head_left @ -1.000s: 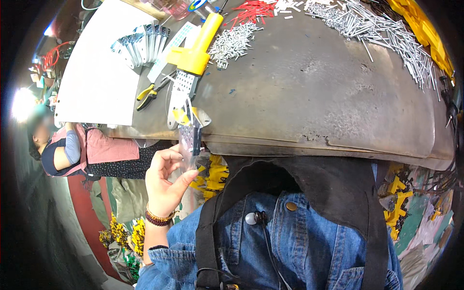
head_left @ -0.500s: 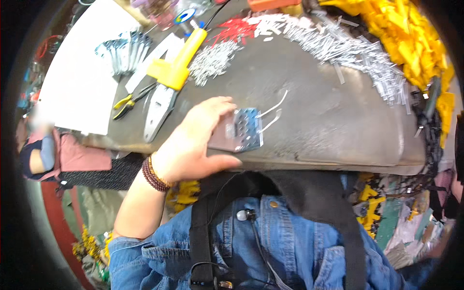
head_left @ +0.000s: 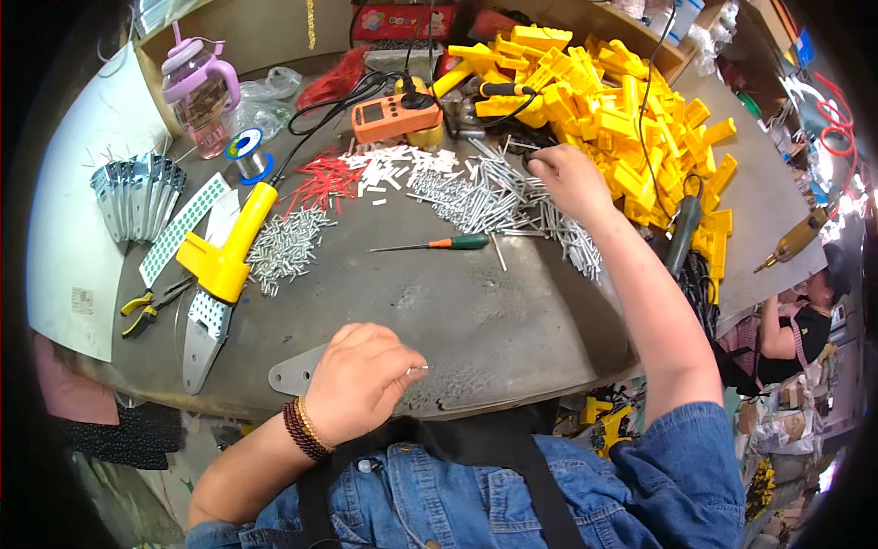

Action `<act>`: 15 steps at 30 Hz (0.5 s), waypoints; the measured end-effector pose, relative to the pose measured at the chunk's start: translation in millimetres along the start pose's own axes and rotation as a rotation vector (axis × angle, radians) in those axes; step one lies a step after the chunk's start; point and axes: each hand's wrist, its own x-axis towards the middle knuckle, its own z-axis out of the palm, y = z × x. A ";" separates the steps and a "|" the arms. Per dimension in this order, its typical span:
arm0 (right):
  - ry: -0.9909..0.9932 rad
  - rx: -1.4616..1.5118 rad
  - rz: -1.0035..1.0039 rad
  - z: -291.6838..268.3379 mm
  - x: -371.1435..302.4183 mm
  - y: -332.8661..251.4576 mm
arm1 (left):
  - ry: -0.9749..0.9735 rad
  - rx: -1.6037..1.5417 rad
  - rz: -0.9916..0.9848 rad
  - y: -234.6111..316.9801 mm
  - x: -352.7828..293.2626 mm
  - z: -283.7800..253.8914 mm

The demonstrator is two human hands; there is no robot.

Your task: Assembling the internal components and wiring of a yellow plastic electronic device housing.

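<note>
Close to the table's near edge, my left hand [head_left: 357, 380] is closed, with a small thin silvery piece [head_left: 417, 369] sticking out between thumb and finger. Beside it lies a grey metal plate [head_left: 291, 373] with holes, partly hidden by the hand. My right hand [head_left: 576, 183] reaches to the far right, its fingers bent together at the edge of a heap of silvery rods [head_left: 494, 188], next to yellow plastic parts [head_left: 631, 133]. What its fingertips hold, if anything, cannot be made out. A screwdriver [head_left: 466, 242] with a green and orange handle lies between the hands.
A yellow-handled tool [head_left: 229, 247], pliers [head_left: 144, 311] and short metal pins [head_left: 288, 245] lie at left. Behind are a solder spool [head_left: 247, 156], a pink-lidded bottle [head_left: 201, 101], red and white tubes [head_left: 325, 183] and an orange meter [head_left: 393, 116]. Another person [head_left: 786, 329] is at far right.
My left hand, spread beside a small plate with two wires before, is now closed on a thin piece. My right hand has come into view at the rods. The view has shifted and shows more tabletop.
</note>
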 end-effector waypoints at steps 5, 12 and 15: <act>-0.201 -0.096 0.377 31.1 37.0 65.9 | -0.041 -0.069 -0.112 -1.6 18.6 2.9; -0.087 0.430 0.318 -3.3 13.3 32.3 | 0.149 -0.192 -0.189 -9.8 19.7 10.8; -0.429 1.209 0.360 -27.4 -59.8 -54.3 | 0.145 -0.238 -0.244 -9.7 19.9 10.0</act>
